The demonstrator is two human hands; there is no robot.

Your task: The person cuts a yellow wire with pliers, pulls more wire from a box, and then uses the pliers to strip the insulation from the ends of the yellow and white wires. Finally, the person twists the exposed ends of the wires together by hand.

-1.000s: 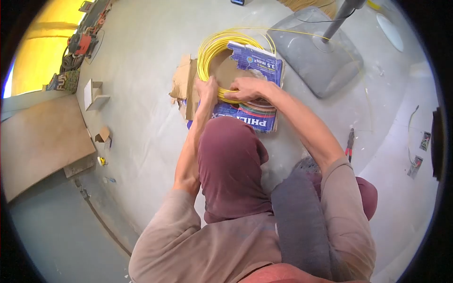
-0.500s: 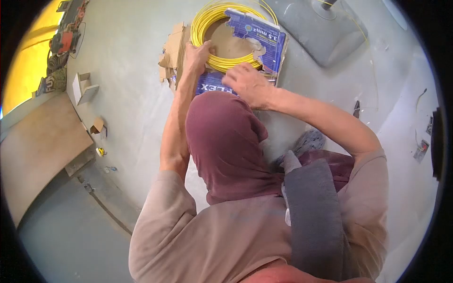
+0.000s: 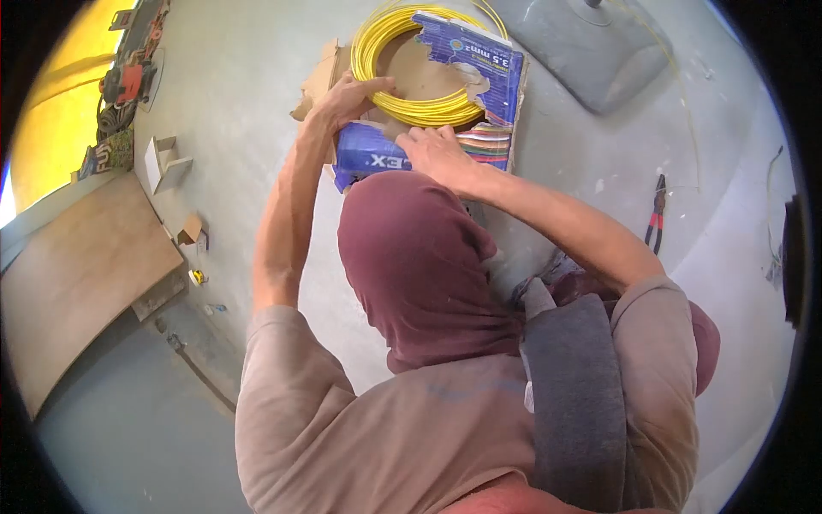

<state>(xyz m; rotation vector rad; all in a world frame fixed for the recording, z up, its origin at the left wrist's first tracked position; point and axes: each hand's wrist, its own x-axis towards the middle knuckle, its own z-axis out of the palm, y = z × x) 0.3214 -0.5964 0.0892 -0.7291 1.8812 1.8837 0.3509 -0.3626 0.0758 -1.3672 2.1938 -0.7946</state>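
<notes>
Both hands moved: left hand (image 3: 347, 94) grips the yellow wire coil (image 3: 419, 107); right hand (image 3: 437, 154) presses the blue box (image 3: 368, 154). Lift slowly so loops stay together.

The hood (image 3: 411, 265) hides the blue box's (image 3: 368, 154) near edge (its lettering cut short)

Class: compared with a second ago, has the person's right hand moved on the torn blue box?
Yes. The right hand has slid off the yellow wire coil toward the near edge of the blue box.
</notes>
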